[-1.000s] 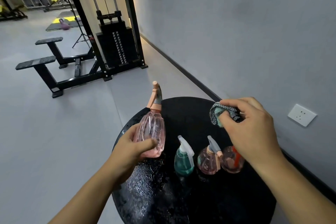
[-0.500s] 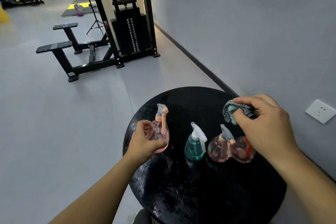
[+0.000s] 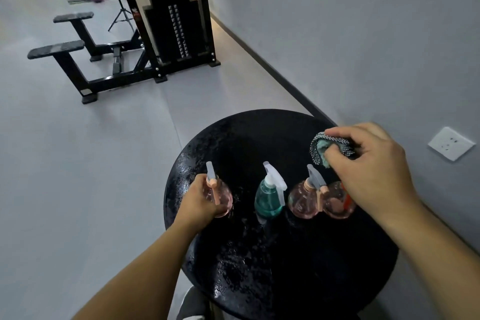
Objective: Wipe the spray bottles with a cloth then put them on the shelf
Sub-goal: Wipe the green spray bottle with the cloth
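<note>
Several spray bottles stand in a row on a round black table [image 3: 259, 138]. My left hand [image 3: 198, 201] grips the leftmost pink bottle [image 3: 220, 196], which stands upright on the table's left side. To its right are a teal bottle [image 3: 268, 199], a pink bottle [image 3: 304, 201] and another pink bottle [image 3: 337, 205] with an orange part, partly hidden behind my right hand. My right hand [image 3: 371, 171] hovers above those right bottles, clutching a bunched grey-and-teal cloth [image 3: 324, 149].
A grey wall with a white socket [image 3: 451, 143] runs close along the table's right. A black cable weight machine [image 3: 171, 23] and its benches [image 3: 55, 49] stand on the grey floor beyond. The tabletop looks wet in front of the bottles.
My left hand has brought the pink bottle down from the air and stood it upright on the table. My right hand has stayed above the right bottles with the cloth.
</note>
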Tool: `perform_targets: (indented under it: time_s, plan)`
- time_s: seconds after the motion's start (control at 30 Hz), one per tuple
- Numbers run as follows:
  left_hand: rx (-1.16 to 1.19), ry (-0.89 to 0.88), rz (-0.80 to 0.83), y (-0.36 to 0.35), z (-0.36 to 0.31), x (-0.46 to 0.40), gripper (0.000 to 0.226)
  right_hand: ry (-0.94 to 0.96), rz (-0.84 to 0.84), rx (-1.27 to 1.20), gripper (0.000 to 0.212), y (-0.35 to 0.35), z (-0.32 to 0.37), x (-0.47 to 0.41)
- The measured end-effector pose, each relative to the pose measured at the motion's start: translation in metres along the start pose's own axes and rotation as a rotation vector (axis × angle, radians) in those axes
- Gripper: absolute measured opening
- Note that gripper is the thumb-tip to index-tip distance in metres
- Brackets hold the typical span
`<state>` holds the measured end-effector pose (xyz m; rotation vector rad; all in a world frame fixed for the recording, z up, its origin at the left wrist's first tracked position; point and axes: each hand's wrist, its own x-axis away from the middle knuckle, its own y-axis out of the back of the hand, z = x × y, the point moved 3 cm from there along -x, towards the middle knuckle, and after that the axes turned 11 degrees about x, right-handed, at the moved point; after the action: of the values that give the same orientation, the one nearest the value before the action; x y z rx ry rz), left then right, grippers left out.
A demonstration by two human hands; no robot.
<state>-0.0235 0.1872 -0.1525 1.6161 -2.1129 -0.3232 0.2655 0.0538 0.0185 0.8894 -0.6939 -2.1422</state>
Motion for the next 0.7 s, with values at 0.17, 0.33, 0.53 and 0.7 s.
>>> perform_targets:
  time_s: [0.17,0.33,0.53,0.7]
  plan:
    - [-0.002,0.001,-0.020,-0.004,0.001,-0.001,0.057,-0.001,0.008,0.005,0.025,0.000,-0.005,0.000]
    - [-0.010,0.064,-0.004,-0.004,0.005,-0.007,0.071,-0.005,0.022,0.018,0.024,0.003,-0.008,0.000]
    - [-0.219,0.153,0.074,0.011,0.011,-0.012,0.120,-0.010,-0.008,0.007,0.025,0.008,-0.008,0.000]
    - [-0.344,0.216,0.000,0.049,-0.012,-0.003,0.115,0.011,-0.013,0.002,0.025,0.014,-0.005,0.004]
